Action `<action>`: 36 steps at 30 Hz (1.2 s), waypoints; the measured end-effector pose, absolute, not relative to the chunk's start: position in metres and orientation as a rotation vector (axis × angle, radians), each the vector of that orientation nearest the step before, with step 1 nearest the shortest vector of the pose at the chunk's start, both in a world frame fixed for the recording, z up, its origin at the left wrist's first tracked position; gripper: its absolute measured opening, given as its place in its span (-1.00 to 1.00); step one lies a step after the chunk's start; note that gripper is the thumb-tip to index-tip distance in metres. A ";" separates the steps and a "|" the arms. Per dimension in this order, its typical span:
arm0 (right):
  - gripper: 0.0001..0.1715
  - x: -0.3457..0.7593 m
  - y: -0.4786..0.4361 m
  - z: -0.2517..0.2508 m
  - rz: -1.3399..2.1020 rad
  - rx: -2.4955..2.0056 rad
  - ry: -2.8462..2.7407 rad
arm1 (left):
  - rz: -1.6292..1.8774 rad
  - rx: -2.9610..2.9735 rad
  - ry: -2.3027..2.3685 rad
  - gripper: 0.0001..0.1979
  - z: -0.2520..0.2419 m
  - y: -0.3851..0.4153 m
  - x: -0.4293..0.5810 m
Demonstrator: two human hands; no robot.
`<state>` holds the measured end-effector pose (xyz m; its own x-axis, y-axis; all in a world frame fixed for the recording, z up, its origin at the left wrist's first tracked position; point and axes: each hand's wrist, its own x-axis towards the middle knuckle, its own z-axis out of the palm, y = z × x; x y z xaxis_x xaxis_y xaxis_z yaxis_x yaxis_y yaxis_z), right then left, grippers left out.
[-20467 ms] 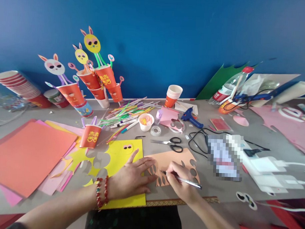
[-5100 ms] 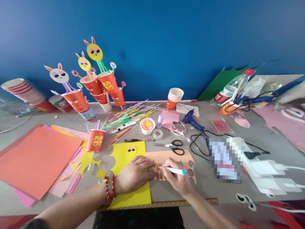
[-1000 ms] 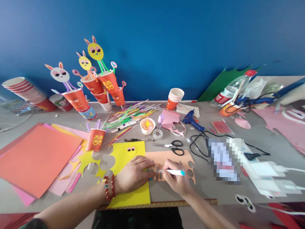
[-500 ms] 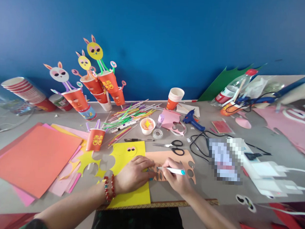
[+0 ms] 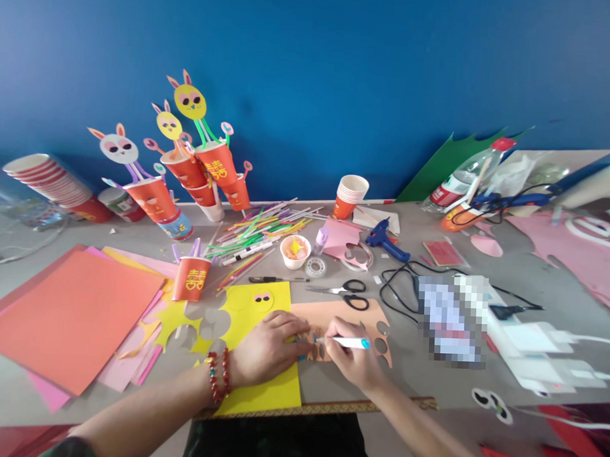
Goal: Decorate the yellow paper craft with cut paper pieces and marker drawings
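Observation:
My right hand (image 5: 353,357) pinches a white marker (image 5: 350,342) with a blue end, its tip down at the peach paper sheet (image 5: 342,311). This sheet has round holes along its right side and small dark oval shapes near the tip. My left hand (image 5: 268,347), wearing red bead bracelets, lies flat with fingers extended over the yellow paper (image 5: 259,397) and the peach sheet's left edge. Small blue bits show by its fingertips; I cannot tell what they are. A yellow disc with pink-and-black eyes (image 5: 263,301) lies above that hand. Scissors (image 5: 343,291) rest behind the peach sheet.
Rabbit-headed paper cups (image 5: 217,162) stand at back left. Coloured sticks (image 5: 265,227), a white bowl (image 5: 295,252), a tape roll (image 5: 316,266) and a blue glue gun (image 5: 387,239) lie beyond my hands. Orange paper (image 5: 76,314) is left; a power strip (image 5: 511,356) and cables are right.
The marker tip and my right fingers have shifted very slightly over the peach sheet. My left hand has stayed in place.

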<state>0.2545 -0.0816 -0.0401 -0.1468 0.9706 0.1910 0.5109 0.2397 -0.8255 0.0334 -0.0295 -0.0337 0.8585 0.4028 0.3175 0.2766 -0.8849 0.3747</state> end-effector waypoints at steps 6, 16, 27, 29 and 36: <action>-0.75 0.254 -0.081 -0.041 0.793 -1.383 -1.758 | 0.558 2.710 0.517 -0.76 -0.036 -0.030 0.033; -0.74 0.254 -0.081 -0.039 0.784 -1.368 -1.755 | 0.552 2.713 0.512 -0.75 -0.035 -0.030 0.033; -0.75 0.254 -0.082 -0.042 0.815 -1.355 -1.737 | 0.555 2.715 0.508 -0.75 -0.036 -0.030 0.032; -0.75 0.255 -0.082 -0.042 0.826 -1.355 -1.732 | 0.553 2.711 0.512 -0.76 -0.036 -0.030 0.032; -0.71 0.258 -0.085 -0.045 0.870 -1.384 -1.566 | 0.554 2.707 0.508 -0.77 -0.038 -0.030 0.032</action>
